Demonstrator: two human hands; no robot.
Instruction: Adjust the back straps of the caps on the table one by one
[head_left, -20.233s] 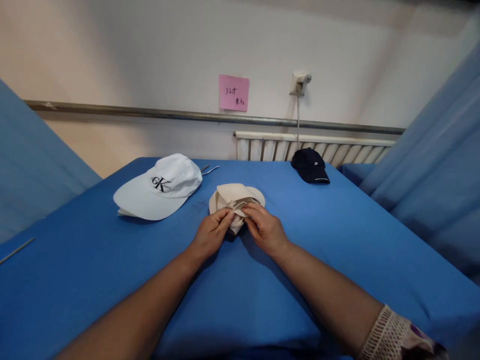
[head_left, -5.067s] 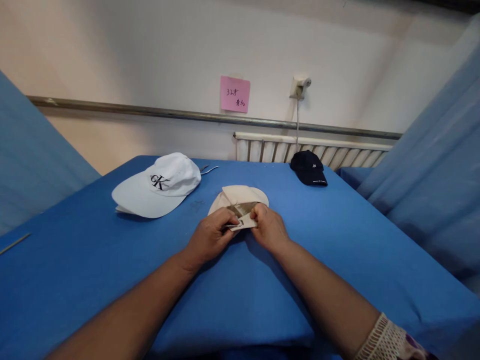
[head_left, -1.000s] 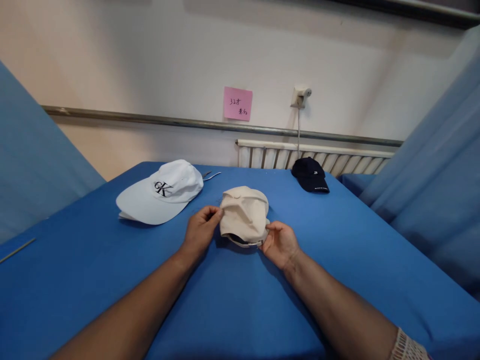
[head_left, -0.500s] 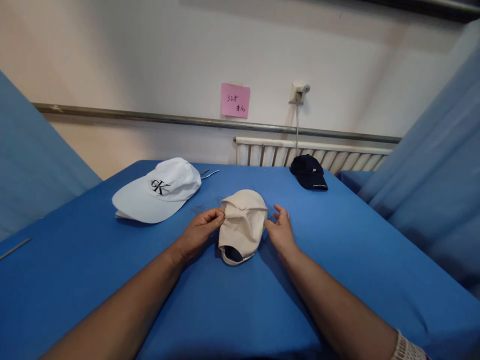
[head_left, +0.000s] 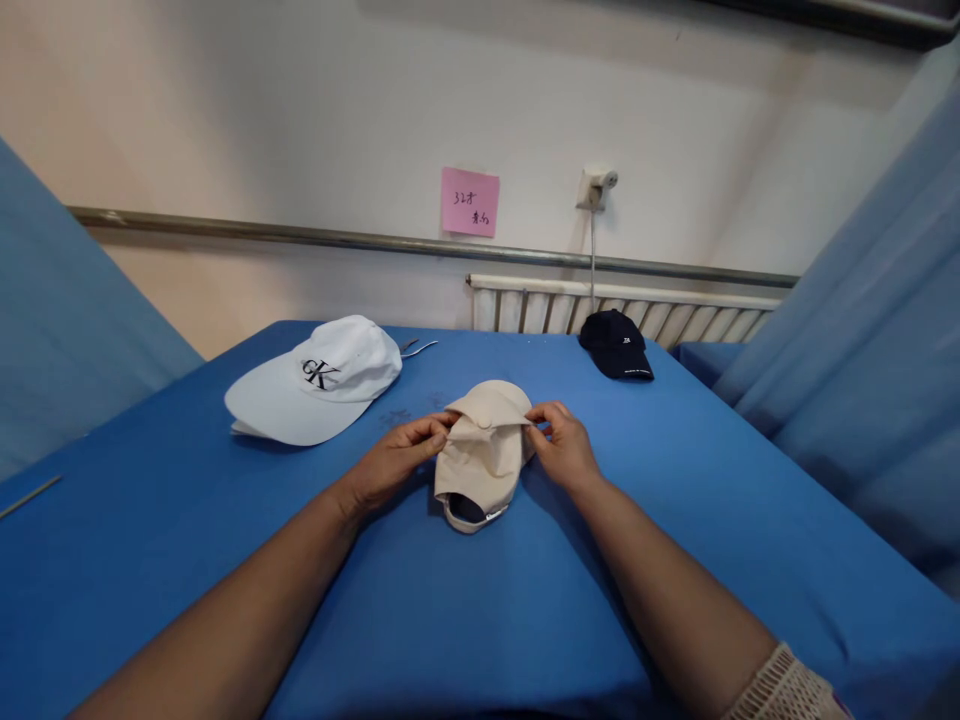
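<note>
A beige baseball cap lies on the blue table cover, its back strap and dark opening toward me. A fold of its crown is raised across the top button. My left hand pinches the cap's left edge between thumb and fingers. On the other side, my right hand pinches the right end of the raised fold. The cap's brim is mostly hidden behind the crown.
A large white cap with black letters sits at the back left, cords trailing behind it. Back right is a small black cap. A thin stick lies at the left edge. Blue curtains hang on both sides; a radiator stands behind.
My right hand has closed from open fingers onto the beige cap's right side. The crown fabric is now pulled up into a wider fold between both hands.
</note>
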